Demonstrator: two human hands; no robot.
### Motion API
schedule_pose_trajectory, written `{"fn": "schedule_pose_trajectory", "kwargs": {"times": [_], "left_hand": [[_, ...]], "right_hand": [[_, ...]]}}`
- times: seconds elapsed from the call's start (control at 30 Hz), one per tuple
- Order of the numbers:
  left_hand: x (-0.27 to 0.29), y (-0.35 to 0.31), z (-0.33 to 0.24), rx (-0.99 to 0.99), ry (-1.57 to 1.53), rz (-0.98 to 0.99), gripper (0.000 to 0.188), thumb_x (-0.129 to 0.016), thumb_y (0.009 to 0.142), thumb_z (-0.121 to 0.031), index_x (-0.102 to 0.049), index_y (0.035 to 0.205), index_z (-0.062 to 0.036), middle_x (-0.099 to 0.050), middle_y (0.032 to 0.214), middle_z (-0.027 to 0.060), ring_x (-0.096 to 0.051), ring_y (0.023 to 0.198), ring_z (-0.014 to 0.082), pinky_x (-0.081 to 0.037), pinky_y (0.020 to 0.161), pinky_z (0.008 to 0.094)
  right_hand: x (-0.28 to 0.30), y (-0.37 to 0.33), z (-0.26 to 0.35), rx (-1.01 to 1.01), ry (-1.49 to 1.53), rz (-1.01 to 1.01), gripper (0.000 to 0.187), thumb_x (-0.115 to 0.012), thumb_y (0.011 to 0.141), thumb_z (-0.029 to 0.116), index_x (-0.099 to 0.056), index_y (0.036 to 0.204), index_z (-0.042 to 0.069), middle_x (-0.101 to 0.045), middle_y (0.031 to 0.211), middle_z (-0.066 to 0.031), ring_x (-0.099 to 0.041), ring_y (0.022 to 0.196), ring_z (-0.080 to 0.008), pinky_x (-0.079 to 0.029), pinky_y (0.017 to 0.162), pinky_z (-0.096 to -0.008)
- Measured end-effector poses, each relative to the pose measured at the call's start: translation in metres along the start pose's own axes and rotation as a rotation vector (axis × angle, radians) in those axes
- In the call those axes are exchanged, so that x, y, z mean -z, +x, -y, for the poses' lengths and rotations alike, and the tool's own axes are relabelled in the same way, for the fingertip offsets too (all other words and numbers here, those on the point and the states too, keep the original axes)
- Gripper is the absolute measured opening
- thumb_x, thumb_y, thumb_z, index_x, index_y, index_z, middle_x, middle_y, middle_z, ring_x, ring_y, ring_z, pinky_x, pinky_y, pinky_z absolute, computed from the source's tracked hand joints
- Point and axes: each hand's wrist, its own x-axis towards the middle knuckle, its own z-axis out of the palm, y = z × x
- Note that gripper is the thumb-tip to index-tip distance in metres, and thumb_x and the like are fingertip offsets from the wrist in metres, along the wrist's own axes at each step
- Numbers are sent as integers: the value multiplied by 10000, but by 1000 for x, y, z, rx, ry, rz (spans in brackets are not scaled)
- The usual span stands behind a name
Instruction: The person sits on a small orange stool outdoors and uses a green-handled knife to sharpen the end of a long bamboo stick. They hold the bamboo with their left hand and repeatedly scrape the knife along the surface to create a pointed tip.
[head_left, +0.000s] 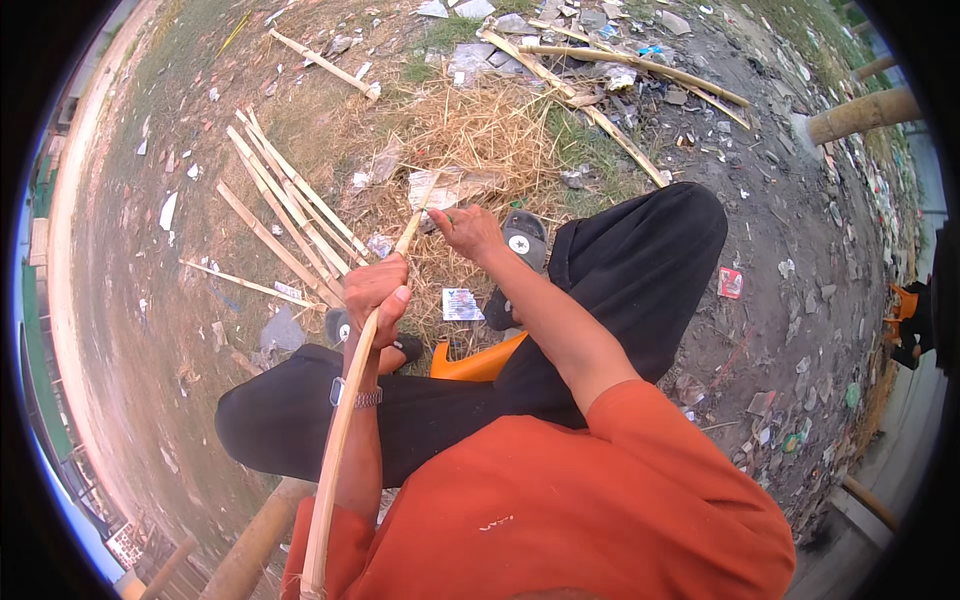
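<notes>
A long pale bamboo strip (pixel 338 450) runs from beside my body at the lower edge up past my knees, its far end thin and tapered. My left hand (pixel 372 287) is wrapped round it between my knees. Close beside the strip's far part is my right hand (pixel 468 234), its fingers curled closed. A small dark, greenish bit shows at its fingertips, but I cannot make out what it grips. Loose shavings (pixel 480 135) lie on the ground in front of both hands.
Several split bamboo strips (pixel 290 205) lie fanned out at the left. Longer bamboo pieces (pixel 635 62) rest among litter at the far right. An orange plastic seat (pixel 478 362) shows beneath me. Bamboo poles (pixel 862 115) stand at the right and lower left.
</notes>
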Motion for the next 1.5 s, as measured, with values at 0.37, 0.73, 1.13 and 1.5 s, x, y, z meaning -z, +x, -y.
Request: {"fn": "schedule_pose_trajectory", "kwargs": {"times": [0.37,0.73,1.13,1.5], "left_hand": [[23,3,2,56,-306,-230,381,-436,842,-87,-266,507,-28,-270,470,28,-225,440,136,-282,483,322],[36,46,20,6,-503,-293,400,-427,876,-32,-234,526,-50,-245,471,-2,-198,438,113,-217,455,299],[49,38,31,1,-473,-441,404,-420,853,-87,-197,516,-85,-197,446,-5,-186,403,118,-241,458,313],[41,40,27,10,-467,-431,396,-394,857,-48,-203,511,-82,-180,453,-21,-178,400,107,-215,433,295]], "right_hand": [[-45,-1,-16,-196,-39,64,742,-238,951,595,-665,986,-11,-642,928,-284,-621,883,-414,-478,840,-480],[9,14,21,-277,368,166,796,-276,942,600,-642,754,-81,-594,738,-330,-610,792,-456,-450,769,-496],[-21,19,16,-213,17,31,764,-253,954,580,-691,841,-36,-638,804,-304,-639,812,-438,-496,765,-503],[17,6,-11,-361,134,-28,715,-287,949,575,-674,930,-27,-646,819,-284,-628,850,-435,-476,785,-510]]}}
